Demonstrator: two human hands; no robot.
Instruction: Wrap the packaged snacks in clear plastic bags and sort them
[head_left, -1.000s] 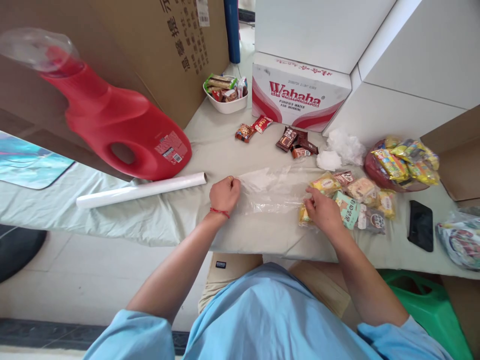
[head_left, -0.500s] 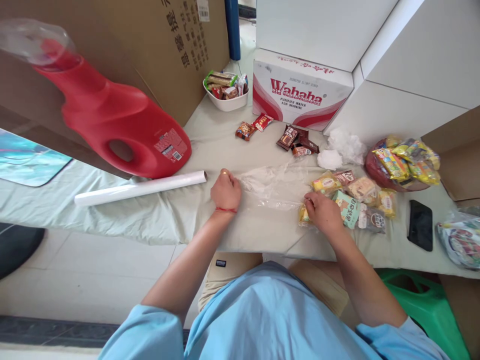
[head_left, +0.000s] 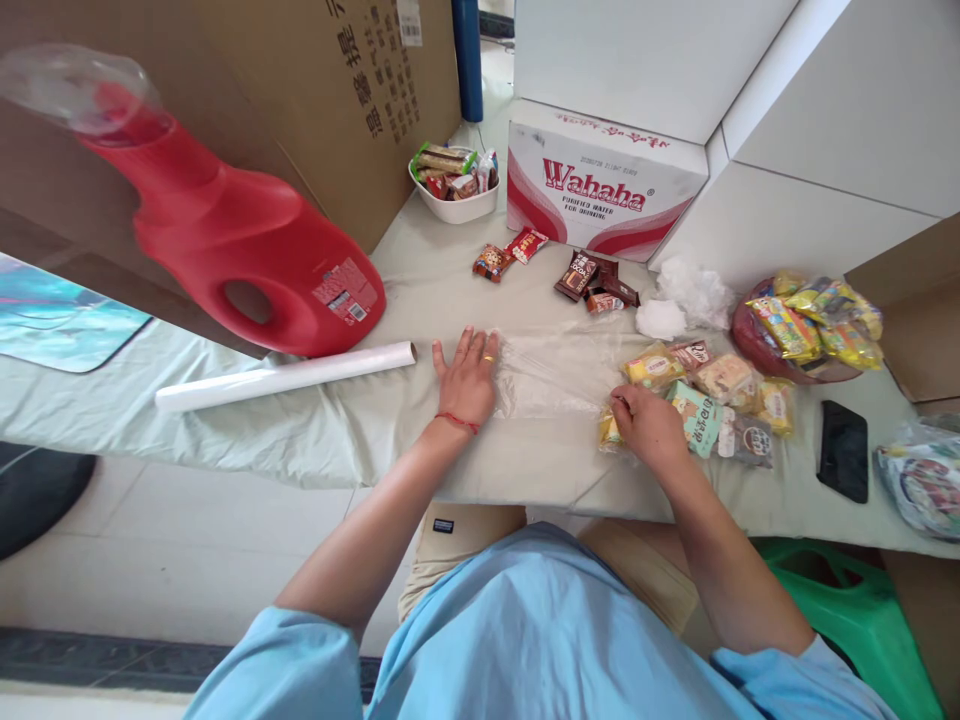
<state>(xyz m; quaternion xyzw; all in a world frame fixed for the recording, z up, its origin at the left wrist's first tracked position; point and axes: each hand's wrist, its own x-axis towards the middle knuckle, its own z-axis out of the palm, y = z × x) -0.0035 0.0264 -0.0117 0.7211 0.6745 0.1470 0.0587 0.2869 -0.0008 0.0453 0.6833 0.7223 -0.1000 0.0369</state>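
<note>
A sheet of clear plastic film (head_left: 555,375) lies stretched across the cloth between my two hands. My left hand (head_left: 466,380) rests flat on the film's left end, palm down with fingers spread. At the right end, my right hand (head_left: 651,425) pinches the film's edge between thumb and fingers. Beside that hand is a cluster of wrapped snacks, among them a green packet (head_left: 694,416), a yellow packet (head_left: 652,367) and a grey packet (head_left: 750,440). Part of another yellow packet (head_left: 610,430) shows under the film, left of my right hand.
A white roll (head_left: 285,376) and a red jug (head_left: 262,250) lie left. Behind are a snack bowl (head_left: 457,208), a Wahaha carton (head_left: 600,185), chocolate packets (head_left: 592,280) and crumpled plastic (head_left: 690,290). To the right are a red bowl (head_left: 750,345) and a phone (head_left: 842,450).
My left hand has gone from closed to flat and spread, shifting slightly right onto the film. The film looks smoother and tauter. My right hand keeps its pinch in nearly the same place.
</note>
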